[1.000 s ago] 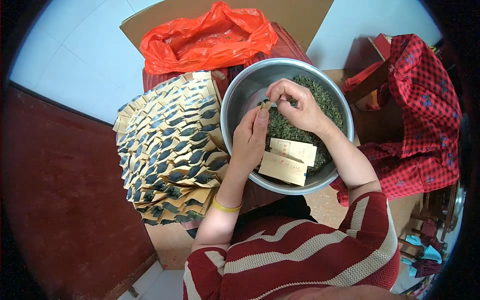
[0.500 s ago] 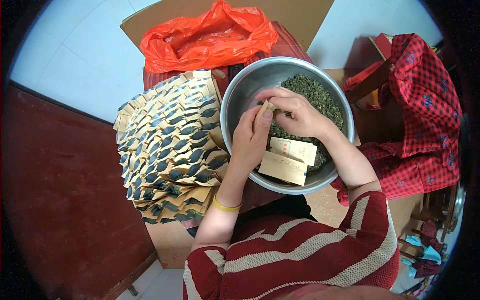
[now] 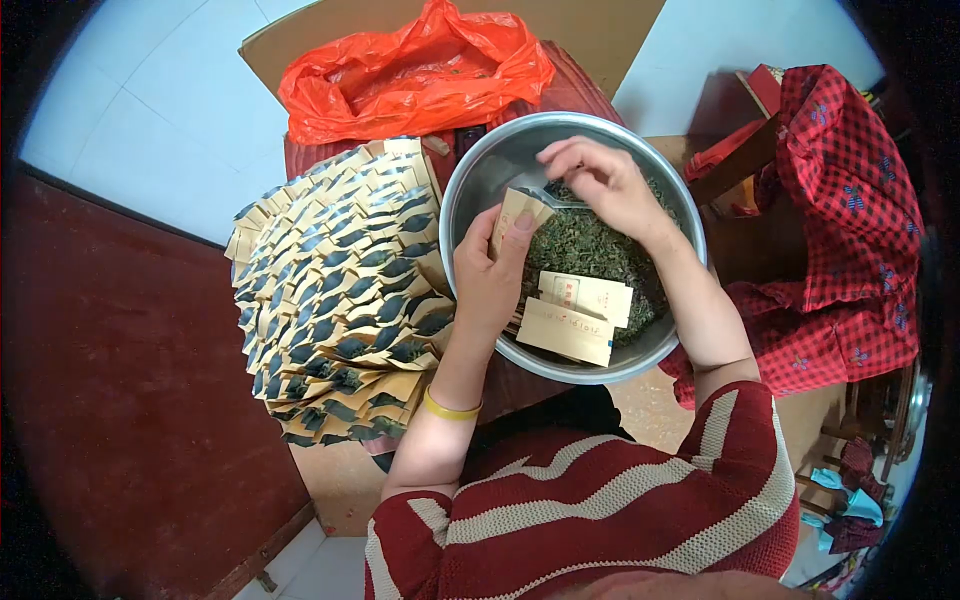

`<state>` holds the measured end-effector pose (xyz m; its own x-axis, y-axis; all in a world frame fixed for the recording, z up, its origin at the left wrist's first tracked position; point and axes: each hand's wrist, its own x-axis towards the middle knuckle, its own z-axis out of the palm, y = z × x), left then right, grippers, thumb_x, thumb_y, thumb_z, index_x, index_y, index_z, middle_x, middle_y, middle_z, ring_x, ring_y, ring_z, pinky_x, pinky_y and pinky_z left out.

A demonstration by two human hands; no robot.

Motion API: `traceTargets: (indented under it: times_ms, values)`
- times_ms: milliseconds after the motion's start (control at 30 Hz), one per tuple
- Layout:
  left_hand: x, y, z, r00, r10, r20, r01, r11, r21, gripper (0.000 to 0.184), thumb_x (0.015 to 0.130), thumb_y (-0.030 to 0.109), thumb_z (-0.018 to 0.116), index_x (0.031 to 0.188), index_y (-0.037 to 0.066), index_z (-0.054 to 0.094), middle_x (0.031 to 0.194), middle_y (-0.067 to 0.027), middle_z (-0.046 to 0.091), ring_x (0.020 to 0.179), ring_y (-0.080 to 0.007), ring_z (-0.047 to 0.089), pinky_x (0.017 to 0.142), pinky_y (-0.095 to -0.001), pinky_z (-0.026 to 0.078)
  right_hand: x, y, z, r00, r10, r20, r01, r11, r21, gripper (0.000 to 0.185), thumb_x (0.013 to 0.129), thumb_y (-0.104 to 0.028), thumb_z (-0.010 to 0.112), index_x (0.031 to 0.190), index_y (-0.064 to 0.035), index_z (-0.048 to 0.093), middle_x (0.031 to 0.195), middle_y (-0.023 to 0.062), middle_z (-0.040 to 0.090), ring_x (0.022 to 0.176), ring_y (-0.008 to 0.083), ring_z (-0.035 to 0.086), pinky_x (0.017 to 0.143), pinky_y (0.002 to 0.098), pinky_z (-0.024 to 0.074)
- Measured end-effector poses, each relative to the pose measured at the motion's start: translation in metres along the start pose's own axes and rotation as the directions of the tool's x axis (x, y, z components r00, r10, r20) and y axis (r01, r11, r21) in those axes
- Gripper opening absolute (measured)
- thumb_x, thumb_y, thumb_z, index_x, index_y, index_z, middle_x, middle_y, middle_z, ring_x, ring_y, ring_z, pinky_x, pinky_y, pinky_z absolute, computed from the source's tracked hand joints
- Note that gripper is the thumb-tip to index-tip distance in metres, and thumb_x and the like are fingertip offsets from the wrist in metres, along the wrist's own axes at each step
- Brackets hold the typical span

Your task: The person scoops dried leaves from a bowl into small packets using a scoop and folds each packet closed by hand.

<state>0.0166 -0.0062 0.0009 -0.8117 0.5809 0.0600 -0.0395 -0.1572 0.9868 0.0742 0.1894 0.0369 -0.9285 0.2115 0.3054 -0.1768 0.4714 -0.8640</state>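
My left hand (image 3: 488, 265) grips a small tan paper packet (image 3: 520, 215), its top end spread apart and pointing up and right. My right hand (image 3: 610, 190) hovers to the right of the packet with loosely curled fingers, and I see nothing between them. Below both hands is a metal basin (image 3: 470, 160) holding dark green dried leaves (image 3: 590, 245). A pale, shiny-edged object (image 3: 570, 205) shows between the packet and my right hand; its kind is unclear. More flat paper packets (image 3: 567, 330) with printed labels lie in the near part of the basin.
Left of the basin stand many filled, open-topped packets (image 3: 340, 290) in tight rows. A red plastic bag (image 3: 415, 80) lies behind them, near a cardboard sheet (image 3: 600, 30). Red-and-black checked cloth (image 3: 850, 200) hangs over a chair at the right.
My right hand has come off the packet and moved up and right. The packet in my left hand now shows a wider top. My left hand has shifted slightly down and left.
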Motion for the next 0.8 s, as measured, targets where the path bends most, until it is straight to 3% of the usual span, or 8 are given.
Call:
traceTargets:
  times_ms: [33,100,133,233,367,533,600,800]
  values:
    - [0.0,0.002,0.0,1.0,0.0,-0.004,0.0,1.0,-0.022,0.039,0.096,0.029,0.064,0.114,-0.005,0.062,0.093,-0.0037,0.066,0.084,-0.0092,0.057,0.076,-0.0236,0.047,0.001,0.004,-0.003,1.0,0.0,-0.002,0.0,1.0,-0.002,0.017,0.082,0.003,0.054,0.094,-0.0018,0.065,0.104,0.0085,0.067,0.091,0.0147,0.061,0.083,0.0292,0.0486]
    - [0.002,0.001,0.0,1.0,-0.001,-0.006,0.001,0.999,-0.036,0.038,0.096,0.029,0.064,0.114,-0.004,0.062,0.092,-0.0025,0.065,0.082,-0.008,0.056,0.075,-0.0228,0.046,0.002,0.011,-0.008,0.975,0.221,-0.016,-0.201,0.851,-0.484,0.015,0.084,-0.003,0.057,0.096,-0.005,0.066,0.096,0.0067,0.067,0.09,0.0179,0.063,0.079,0.0322,0.0503]
    - [0.001,0.001,0.0,1.0,-0.006,-0.011,0.006,0.999,-0.048,0.038,0.096,0.03,0.064,0.113,-0.004,0.062,0.09,-0.0013,0.064,0.08,-0.0069,0.055,0.073,-0.0219,0.045,-0.001,0.021,-0.009,0.977,0.211,0.037,-0.133,0.733,-0.667,0.014,0.084,-0.013,0.063,0.097,-0.0097,0.068,0.092,0.0063,0.068,0.094,0.0227,0.065,0.083,0.0382,0.0497]
    - [0.001,0.001,0.0,1.0,-0.009,-0.02,0.006,0.993,-0.119,0.037,0.097,0.03,0.062,0.112,-0.003,0.063,0.088,-0.0001,0.063,0.077,-0.0059,0.053,0.07,-0.0213,0.044,-0.007,0.04,-0.002,0.94,0.303,0.157,0.006,0.446,-0.895,0.016,0.082,-0.022,0.066,0.094,-0.0116,0.069,0.095,0.007,0.069,0.098,0.0278,0.064,0.087,0.0432,0.0467]
    - [0.002,0.003,0.001,0.999,-0.021,-0.04,0.015,0.988,-0.154,0.036,0.098,0.032,0.061,0.111,-0.002,0.063,0.087,0.0006,0.061,0.077,-0.0062,0.052,0.069,-0.0214,0.044,-0.004,0.059,0.011,0.935,0.292,0.201,0.126,0.256,-0.958,0.012,0.082,-0.023,0.066,0.086,-0.0129,0.069,0.089,0.0064,0.067,0.094,0.0261,0.063,0.084,0.0415,0.0455]
    - [0.0,0.001,-0.002,0.999,-0.016,-0.045,0.008,0.983,-0.186,0.035,0.099,0.031,0.059,0.111,-0.002,0.063,0.089,0.0008,0.061,0.078,-0.0065,0.051,0.072,-0.0212,0.043,-0.001,0.043,0.013,0.928,0.296,0.225,0.096,0.394,-0.914,0.011,0.077,-0.017,0.065,0.085,-0.0127,0.072,0.09,0.0081,0.07,0.093,0.0261,0.066,0.083,0.0419,0.0478]
    - [0.001,0.001,-0.002,0.998,-0.011,-0.056,0.0,0.981,-0.193,0.034,0.099,0.03,0.059,0.111,-0.001,0.063,0.089,0.0008,0.061,0.078,-0.0065,0.051,0.072,-0.0214,0.044,0.0,0.038,0.012,0.907,0.374,0.195,-0.075,0.599,-0.797,0.016,0.082,-0.02,0.063,0.093,-0.0122,0.072,0.089,0.0126,0.071,0.09,0.0287,0.068,0.082,0.044,0.0505]
    - [0.002,0.002,-0.002,0.999,-0.003,-0.038,-0.004,0.983,-0.183,0.034,0.099,0.031,0.06,0.111,-0.001,0.063,0.09,0.001,0.061,0.078,-0.0063,0.051,0.072,-0.0211,0.044,0.002,0.025,0.011,0.935,0.307,0.178,-0.179,0.841,-0.511,0.02,0.088,-0.024,0.063,0.103,-0.0113,0.071,0.09,0.0142,0.071,0.085,0.0304,0.069,0.079,0.0403,0.0536]
